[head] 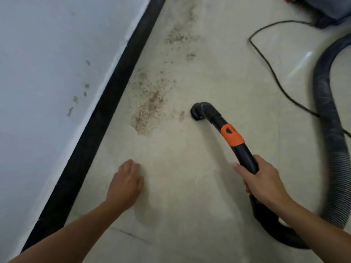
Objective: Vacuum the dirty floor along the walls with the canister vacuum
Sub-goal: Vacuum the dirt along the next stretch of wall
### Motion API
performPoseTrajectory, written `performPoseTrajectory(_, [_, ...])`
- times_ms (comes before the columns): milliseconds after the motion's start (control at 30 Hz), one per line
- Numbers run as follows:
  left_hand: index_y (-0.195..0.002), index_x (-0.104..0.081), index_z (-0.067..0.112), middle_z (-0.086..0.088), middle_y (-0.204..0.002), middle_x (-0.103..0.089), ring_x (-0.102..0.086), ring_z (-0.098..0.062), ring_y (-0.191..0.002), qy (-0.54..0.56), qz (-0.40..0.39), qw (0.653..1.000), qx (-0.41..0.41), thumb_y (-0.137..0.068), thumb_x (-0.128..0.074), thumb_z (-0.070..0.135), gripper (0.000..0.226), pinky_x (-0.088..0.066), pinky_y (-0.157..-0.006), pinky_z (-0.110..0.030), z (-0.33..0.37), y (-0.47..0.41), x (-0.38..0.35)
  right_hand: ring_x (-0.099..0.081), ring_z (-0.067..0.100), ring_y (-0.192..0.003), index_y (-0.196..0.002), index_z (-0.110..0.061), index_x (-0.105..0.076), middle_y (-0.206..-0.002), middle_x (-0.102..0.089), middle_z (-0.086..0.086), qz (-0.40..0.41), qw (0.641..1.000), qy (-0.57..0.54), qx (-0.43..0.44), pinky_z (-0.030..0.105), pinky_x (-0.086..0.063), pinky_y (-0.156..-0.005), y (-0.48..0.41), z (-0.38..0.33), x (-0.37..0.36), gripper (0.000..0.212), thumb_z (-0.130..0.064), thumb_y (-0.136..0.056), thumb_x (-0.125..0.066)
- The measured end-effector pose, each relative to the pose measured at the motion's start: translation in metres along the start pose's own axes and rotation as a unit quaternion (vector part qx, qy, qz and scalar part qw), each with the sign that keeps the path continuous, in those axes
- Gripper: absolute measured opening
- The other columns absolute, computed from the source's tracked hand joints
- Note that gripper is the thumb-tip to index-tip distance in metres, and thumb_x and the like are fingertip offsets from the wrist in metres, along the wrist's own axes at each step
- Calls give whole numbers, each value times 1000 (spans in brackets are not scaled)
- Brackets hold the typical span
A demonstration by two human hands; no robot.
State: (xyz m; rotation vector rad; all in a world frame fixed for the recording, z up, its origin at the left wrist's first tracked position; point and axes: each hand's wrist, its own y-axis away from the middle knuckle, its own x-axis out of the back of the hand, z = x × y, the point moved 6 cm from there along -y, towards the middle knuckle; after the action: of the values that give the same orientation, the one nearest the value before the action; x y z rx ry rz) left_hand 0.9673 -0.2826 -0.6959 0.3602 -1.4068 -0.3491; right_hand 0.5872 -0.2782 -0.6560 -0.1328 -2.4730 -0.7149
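Note:
My right hand (264, 181) grips the black vacuum wand (245, 154), which has an orange collar (232, 135). The wand's black nozzle (199, 111) points down at the pale floor (190, 186), just right of a patch of brown crumbs and dust (150, 105). More dirt (176, 37) lies further along the floor beside the black skirting (106, 111). My left hand (126, 183) hovers over or rests on the floor with its fingers relaxed, holding nothing. The ribbed grey hose (328, 114) loops from the wand round to the right.
A white wall (47, 73) with a few small marks runs along the left. The canister body (322, 10) sits at the top right edge, partly out of frame. A thin black power cord (269, 67) snakes across the floor toward the hose.

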Motion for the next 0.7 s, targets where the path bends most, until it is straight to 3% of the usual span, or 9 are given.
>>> performPoseTrajectory(100, [-140,-47,3,-22,-148,-39,-37,-37,-136,-1,86,996,24,-96,-32,38,59,-34,-109,-45,-20,-13,-11,-64,19,-44,-83,-30,-60,-56,-66,1,15,999,-7,33,32,-50,-45,-25,-7,2,21,-46,-83,-72])
performPoseTrajectory(233, [-142,-45,2,-20,-150,-37,-33,-34,-140,52,162,984,47,-94,-16,41,68,-24,-114,-43,-20,-19,-14,-70,23,-57,-84,-14,-64,-57,-71,3,7,999,28,31,46,-58,-68,-43,-19,9,11,-16,-80,-74])
performPoseTrajectory(300, [-139,-47,-2,-23,-148,-39,-35,-36,-139,68,163,983,55,-94,-16,37,67,-26,-114,-46,-18,-15,-9,-65,23,-47,-81,-8,-62,-54,-67,7,-9,999,40,11,45,-55,-57,-24,-11,15,10,-8,-77,-71])
performPoseTrajectory(367, [-137,-48,-4,-25,-146,-41,-36,-38,-138,72,166,982,58,-94,-17,34,65,-27,-115,-48,-15,-11,-8,-57,15,-40,-74,-15,-61,-49,-61,2,-6,997,77,13,37,-49,-47,6,7,18,13,-10,-73,-73])
performPoseTrajectory(500, [-140,-46,0,-21,-149,-39,-33,-34,-140,95,188,976,57,-95,-19,35,63,-24,-116,-46,-14,-15,-16,-54,7,-46,-61,-23,-54,-55,-62,-9,7,985,161,67,32,-44,-49,30,28,10,28,-17,-65,-81])
performPoseTrajectory(700, [-141,-44,-1,-22,-151,-35,-30,-35,-142,92,191,975,59,-93,-14,35,67,-21,-117,-46,-13,-8,-17,-52,18,-35,-72,-14,-61,-46,-57,3,56,994,81,48,31,-45,-44,-14,-4,8,13,-13,-74,-74])
